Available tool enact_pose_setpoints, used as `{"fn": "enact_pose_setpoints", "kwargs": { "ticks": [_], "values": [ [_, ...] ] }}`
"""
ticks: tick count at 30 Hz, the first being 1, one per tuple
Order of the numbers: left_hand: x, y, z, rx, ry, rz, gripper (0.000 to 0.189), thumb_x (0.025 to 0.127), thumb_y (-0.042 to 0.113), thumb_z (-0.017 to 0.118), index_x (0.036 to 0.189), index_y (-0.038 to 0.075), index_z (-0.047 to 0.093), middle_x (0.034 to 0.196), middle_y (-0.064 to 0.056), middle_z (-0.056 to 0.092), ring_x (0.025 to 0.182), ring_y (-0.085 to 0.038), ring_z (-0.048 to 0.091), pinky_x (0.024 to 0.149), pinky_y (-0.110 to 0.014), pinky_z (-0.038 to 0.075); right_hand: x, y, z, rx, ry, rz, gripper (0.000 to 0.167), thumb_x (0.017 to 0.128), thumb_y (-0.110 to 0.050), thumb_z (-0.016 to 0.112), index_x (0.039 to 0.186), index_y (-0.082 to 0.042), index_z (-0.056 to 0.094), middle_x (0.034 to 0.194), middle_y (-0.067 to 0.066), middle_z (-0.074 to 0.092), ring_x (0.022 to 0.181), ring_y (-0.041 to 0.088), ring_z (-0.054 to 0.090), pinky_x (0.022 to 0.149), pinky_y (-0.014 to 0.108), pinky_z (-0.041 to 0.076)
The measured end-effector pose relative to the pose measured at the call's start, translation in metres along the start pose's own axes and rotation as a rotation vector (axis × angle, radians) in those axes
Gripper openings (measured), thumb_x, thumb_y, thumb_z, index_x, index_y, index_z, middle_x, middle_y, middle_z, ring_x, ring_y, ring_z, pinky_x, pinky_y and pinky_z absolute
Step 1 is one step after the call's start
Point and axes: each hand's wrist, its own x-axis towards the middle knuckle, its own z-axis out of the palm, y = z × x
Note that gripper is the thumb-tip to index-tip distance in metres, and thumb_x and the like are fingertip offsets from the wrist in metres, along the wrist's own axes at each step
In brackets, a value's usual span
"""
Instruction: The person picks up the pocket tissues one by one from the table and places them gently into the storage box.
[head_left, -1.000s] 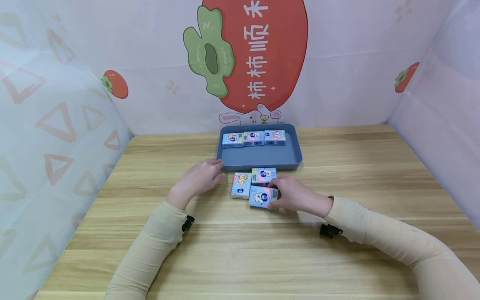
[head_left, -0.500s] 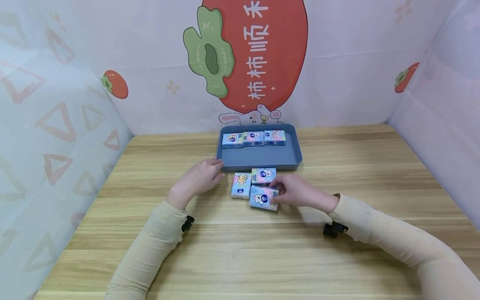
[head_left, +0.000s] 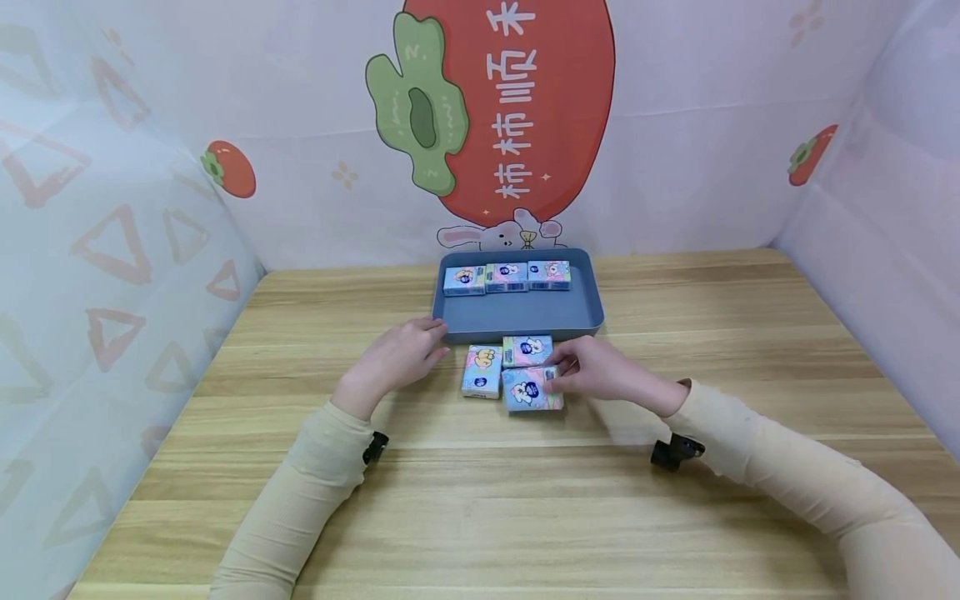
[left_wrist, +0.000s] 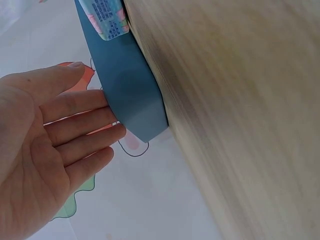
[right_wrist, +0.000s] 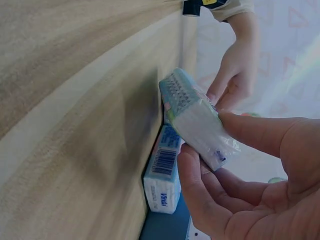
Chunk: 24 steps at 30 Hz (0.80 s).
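Observation:
My right hand [head_left: 600, 371] pinches a pastel blue pocket tissue pack [head_left: 523, 392] between thumb and fingers. In the right wrist view this pack [right_wrist: 192, 117] is tilted and held off the table. Just behind it lies another tissue pack [head_left: 523, 353], close to the tray's front wall. A third pack [head_left: 481, 372], turned lengthwise, lies to the left. My left hand [head_left: 397, 357] is at the front left corner of a blue-grey tray [head_left: 517, 317]. Its fingers [left_wrist: 92, 120] extend loosely against the tray's wall, holding nothing.
Along the tray's back stand three more tissue packs in a row: a left one [head_left: 464, 281], a middle one [head_left: 507, 277] and a right one [head_left: 549, 275]. The wooden table [head_left: 480, 500] meets a printed cloth backdrop [head_left: 675, 183] behind the tray.
My right hand has raised the front tissue pack off the table and shifted it slightly right and towards the tray. The left hand and the tray have stayed put.

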Motion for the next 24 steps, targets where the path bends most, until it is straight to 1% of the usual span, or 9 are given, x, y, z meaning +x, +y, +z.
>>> {"fn": "enact_pose_setpoints", "kwargs": {
  "ticks": [4,8,12,17,20,24],
  "values": [
    [0.0,0.0,0.0,-0.001,0.004,0.004,0.041,0.094,0.022,0.058,0.125,-0.005,0.058,0.13,-0.022,0.057,0.122,-0.034,0.054,0.103,-0.045,0.046,0.001,0.0,-0.005,0.01,-0.001,-0.001,0.034,0.082,-0.023,0.074,0.107,-0.001,0.068,0.086,0.005,0.066,0.075,0.014,0.055,0.067,0.025,0.05],
    [0.0,0.0,0.0,0.001,0.003,0.005,0.041,0.095,0.022,0.058,0.125,-0.005,0.058,0.13,-0.022,0.057,0.122,-0.034,0.054,0.103,-0.045,0.046,0.004,0.0,-0.01,0.02,0.001,0.016,0.036,0.083,-0.026,0.073,0.108,-0.001,0.068,0.09,0.006,0.066,0.081,0.016,0.058,0.07,0.026,0.052],
    [0.0,0.0,0.0,0.004,0.001,0.003,0.041,0.095,0.023,0.058,0.126,-0.005,0.057,0.131,-0.022,0.056,0.122,-0.034,0.054,0.103,-0.045,0.046,0.007,-0.002,-0.016,0.013,0.01,0.03,0.037,0.083,-0.028,0.073,0.109,-0.002,0.068,0.092,0.007,0.067,0.084,0.018,0.058,0.069,0.026,0.052],
    [-0.001,0.0,-0.001,0.0,-0.004,-0.003,0.042,0.095,0.023,0.057,0.126,-0.004,0.057,0.131,-0.022,0.056,0.123,-0.034,0.053,0.104,-0.045,0.045,0.013,-0.006,-0.025,0.028,0.015,0.078,0.038,0.084,-0.029,0.072,0.112,-0.005,0.067,0.091,0.007,0.065,0.082,0.019,0.055,0.064,0.025,0.049],
    [-0.001,0.0,-0.001,0.002,-0.012,-0.007,0.042,0.095,0.023,0.057,0.127,-0.004,0.057,0.132,-0.021,0.056,0.124,-0.034,0.053,0.104,-0.045,0.045,0.017,-0.007,-0.031,0.043,0.024,0.103,0.039,0.084,-0.03,0.072,0.114,-0.006,0.067,0.093,0.008,0.064,0.083,0.021,0.053,0.063,0.025,0.048],
    [0.0,0.0,-0.001,0.007,-0.021,-0.011,0.042,0.095,0.024,0.057,0.127,-0.004,0.057,0.132,-0.021,0.055,0.124,-0.034,0.053,0.104,-0.045,0.045,0.022,-0.008,-0.038,0.033,0.045,0.113,0.039,0.084,-0.031,0.072,0.114,-0.007,0.067,0.098,0.009,0.064,0.088,0.023,0.053,0.066,0.025,0.05]
  ]
}}
